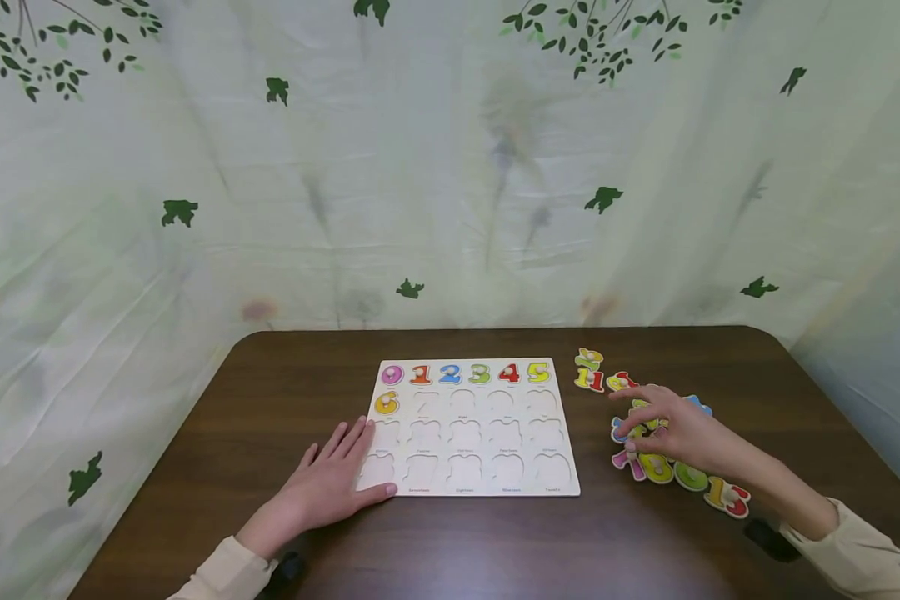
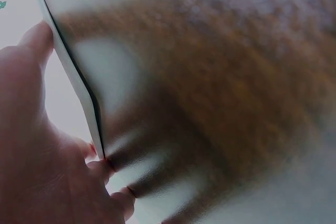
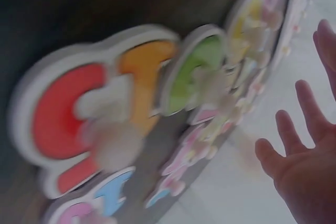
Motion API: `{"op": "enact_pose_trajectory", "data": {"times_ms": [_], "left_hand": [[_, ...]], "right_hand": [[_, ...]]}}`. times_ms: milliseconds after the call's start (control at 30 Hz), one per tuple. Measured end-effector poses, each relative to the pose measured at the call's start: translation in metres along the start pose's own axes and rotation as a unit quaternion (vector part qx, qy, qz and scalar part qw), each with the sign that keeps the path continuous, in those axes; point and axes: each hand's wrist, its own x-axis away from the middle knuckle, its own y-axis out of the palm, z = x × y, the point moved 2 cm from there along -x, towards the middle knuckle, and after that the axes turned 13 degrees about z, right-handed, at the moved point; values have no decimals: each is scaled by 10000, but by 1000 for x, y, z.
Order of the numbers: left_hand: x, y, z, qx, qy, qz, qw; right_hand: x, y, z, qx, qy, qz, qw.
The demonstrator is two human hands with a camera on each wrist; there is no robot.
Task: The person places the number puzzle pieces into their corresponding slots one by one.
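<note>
A white number puzzle board [image 1: 476,433] lies flat on the table, with coloured numerals 0 to 5 in its top row and an orange 6 [image 1: 387,403] below. My left hand [image 1: 337,479] rests along the board's left edge, fingers straight, thumb at its near corner. My right hand [image 1: 675,429] hovers over a cluster of loose number pieces, fingers spread and nothing visibly held. A pink piece [image 1: 630,467] lies just below its thumb, beside a yellow piece [image 1: 656,468] and a green piece [image 1: 691,477]. In the right wrist view a red-and-orange piece [image 3: 68,111] with a knob is nearest. The hand hides part of the cluster.
A red 11 piece [image 1: 589,380] and a yellow-green piece [image 1: 588,358] lie right of the board's far corner. The dark wooden table [image 1: 480,550] ends in front of a pale curtain [image 1: 435,167] with leaf patterns.
</note>
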Motion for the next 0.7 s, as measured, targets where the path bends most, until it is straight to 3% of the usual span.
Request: {"op": "enact_pose_trajectory", "data": {"times_ms": [167, 400, 700], "left_hand": [[1, -4, 2, 75, 13, -37, 10000], [3, -7, 6, 95, 58, -52, 9999], [2, -4, 3, 132, 63, -5, 9999]], "right_hand": [[5, 4, 10, 217, -199, -145, 9995], [8, 12, 16, 687, -940, 65, 9932], [8, 14, 16, 479, -817, 36, 9955]]}}
